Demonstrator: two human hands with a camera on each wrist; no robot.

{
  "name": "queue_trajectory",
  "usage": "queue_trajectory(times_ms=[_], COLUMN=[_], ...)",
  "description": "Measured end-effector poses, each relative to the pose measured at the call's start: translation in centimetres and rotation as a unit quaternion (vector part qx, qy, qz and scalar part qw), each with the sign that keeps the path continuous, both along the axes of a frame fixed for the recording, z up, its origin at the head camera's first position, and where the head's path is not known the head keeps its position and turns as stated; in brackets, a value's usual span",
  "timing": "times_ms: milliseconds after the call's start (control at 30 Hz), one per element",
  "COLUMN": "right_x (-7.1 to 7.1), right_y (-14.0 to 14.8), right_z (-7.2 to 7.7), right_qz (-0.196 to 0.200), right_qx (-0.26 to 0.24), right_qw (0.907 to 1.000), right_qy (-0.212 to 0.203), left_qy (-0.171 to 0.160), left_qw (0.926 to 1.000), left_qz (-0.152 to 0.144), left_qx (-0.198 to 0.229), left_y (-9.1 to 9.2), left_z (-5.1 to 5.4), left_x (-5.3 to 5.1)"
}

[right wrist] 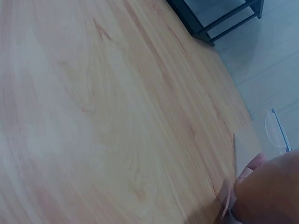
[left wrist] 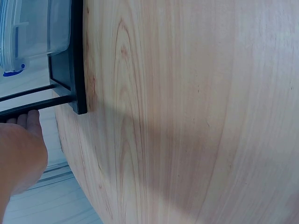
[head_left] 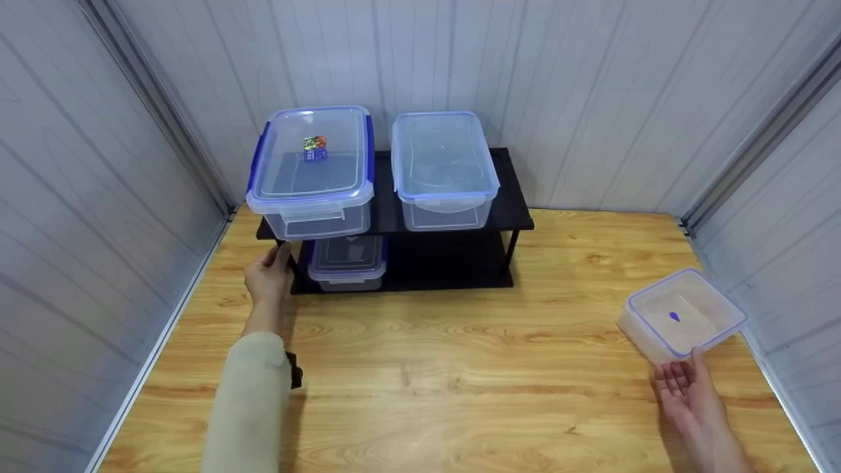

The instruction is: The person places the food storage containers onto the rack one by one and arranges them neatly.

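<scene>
My left hand grips the left front post of a black two-tier rack, its fingertips on the post. A large clear container with blue clips and a small colored label stands above it on the upper tier. Beside that container is another clear one with a pale blue rim. A smaller lidded container sits on the lower tier at the left. On the right, my right hand holds the near corner of a clear container, thumb at the lid rim and fingers bent below; their contact is partly hidden.
The wooden tabletop stretches before the rack and between my hands. White panel walls enclose it at the back and both sides. The right container lies close to the right wall.
</scene>
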State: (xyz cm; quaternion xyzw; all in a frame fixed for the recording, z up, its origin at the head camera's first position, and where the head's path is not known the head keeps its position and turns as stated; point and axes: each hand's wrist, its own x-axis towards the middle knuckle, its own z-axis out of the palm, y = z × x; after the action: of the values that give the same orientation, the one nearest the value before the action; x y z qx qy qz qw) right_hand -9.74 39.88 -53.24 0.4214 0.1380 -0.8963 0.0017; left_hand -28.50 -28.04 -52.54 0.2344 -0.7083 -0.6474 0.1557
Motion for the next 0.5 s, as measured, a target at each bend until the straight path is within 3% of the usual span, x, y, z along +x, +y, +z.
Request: queue_trajectory(times_ms=[500], right_x=[-1.0], right_y=[1.4], right_z=[0.7], right_qz=[0.027], right_qx=[0.037], right_qw=[0.9989], right_qy=[-0.011], left_qy=[0.017], left_qw=[0.999], left_qz=[0.006], left_qx=[0.041], left_y=[-0.1], left_z=[-0.2], left_x=[-0.2])
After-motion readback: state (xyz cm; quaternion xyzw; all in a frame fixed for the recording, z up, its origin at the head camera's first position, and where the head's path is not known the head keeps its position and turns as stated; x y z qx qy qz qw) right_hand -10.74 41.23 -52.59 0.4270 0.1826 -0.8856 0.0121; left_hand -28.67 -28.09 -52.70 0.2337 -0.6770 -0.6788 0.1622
